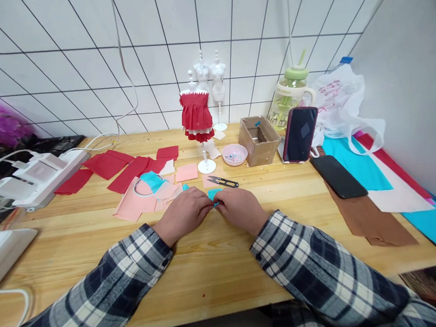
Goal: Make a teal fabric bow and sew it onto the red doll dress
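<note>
Both left hand (pixel 186 212), right hand (pixel 240 208) pinch turquoise cloth (pixel 213 194); open tabletop (pixel 211 262) to near edge (pixel 207 313).

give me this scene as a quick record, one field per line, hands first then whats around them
left hand: fingers pinched at a small blue cloth, in the left hand
right hand: the right hand pinches the same cloth, close beside the left
just beyond the hands: black snips, lying flat
left side: red cloth pieces, pink cloth pieces, power strip
back: red dress on a stand, pink bowl, cardboard box
right side: upright phone, flat phone, brown cloth
</note>
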Tool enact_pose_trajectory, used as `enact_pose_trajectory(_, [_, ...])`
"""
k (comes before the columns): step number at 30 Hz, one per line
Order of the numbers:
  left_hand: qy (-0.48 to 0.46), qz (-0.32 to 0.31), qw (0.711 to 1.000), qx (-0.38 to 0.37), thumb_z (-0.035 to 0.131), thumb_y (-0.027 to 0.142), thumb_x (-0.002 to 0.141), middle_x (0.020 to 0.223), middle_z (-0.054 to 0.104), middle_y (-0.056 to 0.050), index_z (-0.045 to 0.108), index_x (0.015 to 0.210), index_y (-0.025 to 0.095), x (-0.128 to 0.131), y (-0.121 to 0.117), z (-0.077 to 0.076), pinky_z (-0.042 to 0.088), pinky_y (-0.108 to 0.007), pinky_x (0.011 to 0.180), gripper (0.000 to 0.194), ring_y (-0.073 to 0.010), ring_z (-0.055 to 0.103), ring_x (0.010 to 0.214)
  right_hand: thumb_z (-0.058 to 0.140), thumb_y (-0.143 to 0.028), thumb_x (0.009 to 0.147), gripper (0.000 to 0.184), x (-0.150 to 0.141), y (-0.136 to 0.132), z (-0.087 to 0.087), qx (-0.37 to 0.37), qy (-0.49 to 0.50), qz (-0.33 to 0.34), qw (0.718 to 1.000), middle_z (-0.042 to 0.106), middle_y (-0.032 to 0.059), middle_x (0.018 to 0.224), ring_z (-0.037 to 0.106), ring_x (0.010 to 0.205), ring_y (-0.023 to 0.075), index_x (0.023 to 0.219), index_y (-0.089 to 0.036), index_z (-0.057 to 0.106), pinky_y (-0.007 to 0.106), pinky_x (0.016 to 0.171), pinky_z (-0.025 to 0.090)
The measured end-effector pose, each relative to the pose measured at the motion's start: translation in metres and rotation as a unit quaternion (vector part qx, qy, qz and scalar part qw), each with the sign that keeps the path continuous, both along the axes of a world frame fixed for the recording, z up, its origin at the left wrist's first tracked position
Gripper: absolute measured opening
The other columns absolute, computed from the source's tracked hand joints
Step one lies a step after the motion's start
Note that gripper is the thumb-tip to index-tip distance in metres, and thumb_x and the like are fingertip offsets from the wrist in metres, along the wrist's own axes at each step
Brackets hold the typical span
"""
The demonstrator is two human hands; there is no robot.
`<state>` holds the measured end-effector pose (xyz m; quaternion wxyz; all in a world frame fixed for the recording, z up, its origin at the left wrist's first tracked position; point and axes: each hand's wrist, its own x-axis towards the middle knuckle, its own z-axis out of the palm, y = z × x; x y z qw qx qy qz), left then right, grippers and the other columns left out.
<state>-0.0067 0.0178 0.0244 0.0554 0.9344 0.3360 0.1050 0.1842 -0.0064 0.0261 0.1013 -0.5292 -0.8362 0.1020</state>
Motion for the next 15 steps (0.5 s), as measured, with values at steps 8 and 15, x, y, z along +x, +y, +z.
enact_pose_trajectory(8, [0.004, 0.016, 1.000, -0.011, 0.049, 0.023, 0.093, 0.086, 0.069, -0.007, 0.070, 0.097, 0.019, 0.0013, -0.0016, 0.0009, 0.047, -0.037, 0.078, 0.022, -0.0224, 0.059, 0.084, 0.047, -0.030, 0.093, 0.023, -0.0008, -0.0001, 0.0006, 0.004, -0.014, 0.012, 1.000, 0.066, 0.0061, 0.093, 0.060, 0.089, 0.0191, 0.094, -0.020, 0.068, 0.028, 0.072, 0.042])
enact_pose_trajectory(15, [-0.011, 0.001, 1.000, 0.021, 0.051, 0.022, 0.092, 0.094, 0.066, -0.007, 0.070, 0.094, 0.020, 0.0025, -0.0020, 0.0042, 0.046, -0.038, 0.083, 0.020, -0.0223, 0.056, 0.091, 0.047, -0.030, 0.094, 0.023, 0.0000, -0.0010, 0.0022, 0.001, -0.009, 0.002, 1.000, 0.067, 0.0064, 0.093, 0.061, 0.089, 0.0195, 0.099, -0.020, 0.067, 0.028, 0.073, 0.042])
